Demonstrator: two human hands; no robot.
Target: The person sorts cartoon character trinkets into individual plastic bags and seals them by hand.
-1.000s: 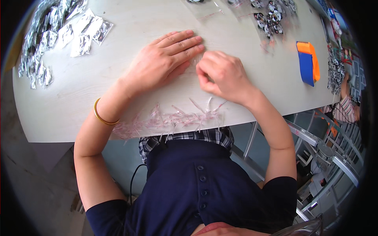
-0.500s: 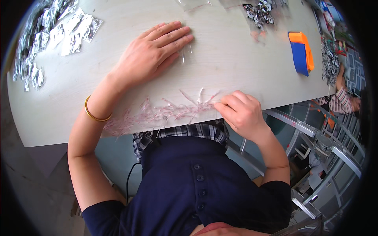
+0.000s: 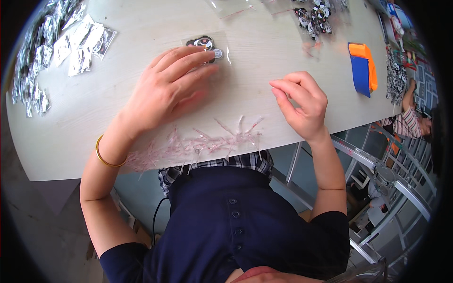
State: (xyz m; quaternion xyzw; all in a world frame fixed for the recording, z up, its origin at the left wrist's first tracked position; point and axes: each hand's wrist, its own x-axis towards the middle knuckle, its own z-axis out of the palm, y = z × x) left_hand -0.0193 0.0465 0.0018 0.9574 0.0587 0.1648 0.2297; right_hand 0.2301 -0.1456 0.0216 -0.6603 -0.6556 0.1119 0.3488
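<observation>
A small clear plastic bag (image 3: 222,41) lies flat on the table with a black-and-white trinket (image 3: 204,41) in it. Over the bag's near edge reaches my left hand (image 3: 165,87), open, its fingers loosely apart and partly blurred; they hide some of the trinket. To the right, above the tabletop, my right hand (image 3: 302,101) has thumb and forefinger pinched together. Whatever may be between them is too small to make out. Along the near table edge, between my forearms, lies a loose heap of thin clear strips with pinkish-red edges (image 3: 203,141).
Shiny filled packets (image 3: 89,42) pile up at the far left. More black-and-white trinkets (image 3: 314,19) lie at the far right, near clear bags (image 3: 231,7). A blue-and-orange object (image 3: 361,70) stands near the right edge. Beyond it, a person in a striped top (image 3: 413,125) sits beside metal frames (image 3: 363,155).
My left hand has drawn back toward me from lying flat, uncovering the bagged trinket. My right hand has moved up and away from the strips, its fingers still pinched.
</observation>
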